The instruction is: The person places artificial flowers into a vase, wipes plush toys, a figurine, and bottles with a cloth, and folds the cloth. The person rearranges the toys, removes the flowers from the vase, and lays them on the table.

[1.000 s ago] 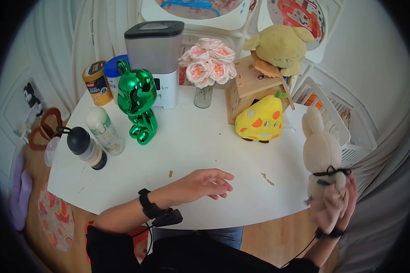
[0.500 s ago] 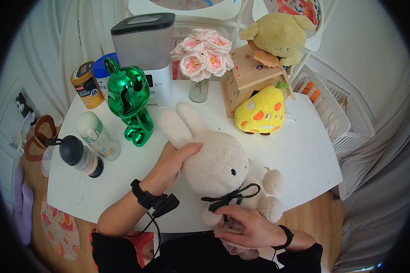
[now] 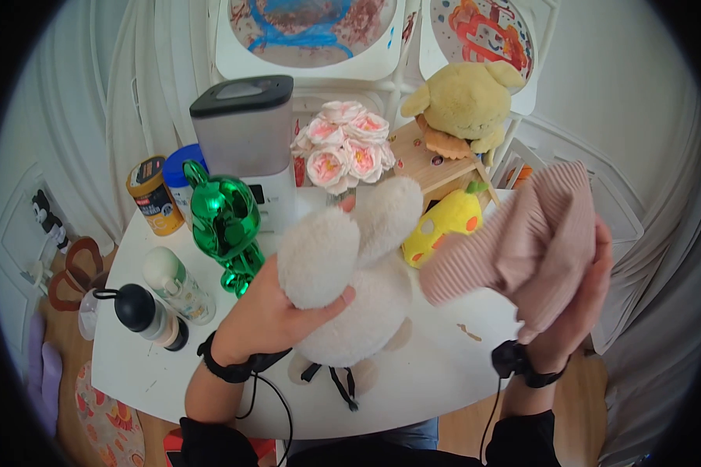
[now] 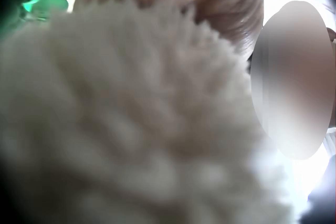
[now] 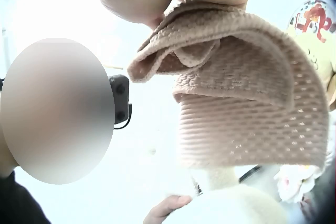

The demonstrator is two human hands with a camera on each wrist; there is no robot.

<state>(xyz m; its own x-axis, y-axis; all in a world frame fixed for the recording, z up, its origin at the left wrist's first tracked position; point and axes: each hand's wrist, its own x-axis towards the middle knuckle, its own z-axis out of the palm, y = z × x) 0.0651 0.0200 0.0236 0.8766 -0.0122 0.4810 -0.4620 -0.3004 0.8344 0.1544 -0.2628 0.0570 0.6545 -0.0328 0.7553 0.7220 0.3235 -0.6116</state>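
Observation:
My left hand (image 3: 266, 321) grips a cream plush rabbit (image 3: 366, 311) at the base of its ears, the thumb across the head. The ears point up towards the head camera; a black ribbon (image 3: 343, 381) hangs below the head, and most of the body is hidden beneath it. Pale fur fills the left wrist view. To the right, above the table, my right hand (image 3: 582, 311) holds a dusty-pink ribbed cloth (image 3: 514, 253). In the right wrist view thumb and fingers pinch the cloth's folded edge (image 5: 189, 11), and the rest hangs down.
Left on the white table (image 3: 444, 373) are two bottles (image 3: 152, 311), a shiny green bear figure (image 3: 224, 214), tubs (image 3: 154, 198) and a grey-lidded dispenser (image 3: 241, 124). Behind the rabbit stand pink flowers (image 3: 343, 152), a yellow plush (image 3: 444, 226) and a wooden house (image 3: 417, 152) bearing a tan plush (image 3: 463, 101).
The rabbit came from the right edge to the middle, into my left hand, and now tips with its ears towards the camera. My right hand has moved away right and up with the cloth.

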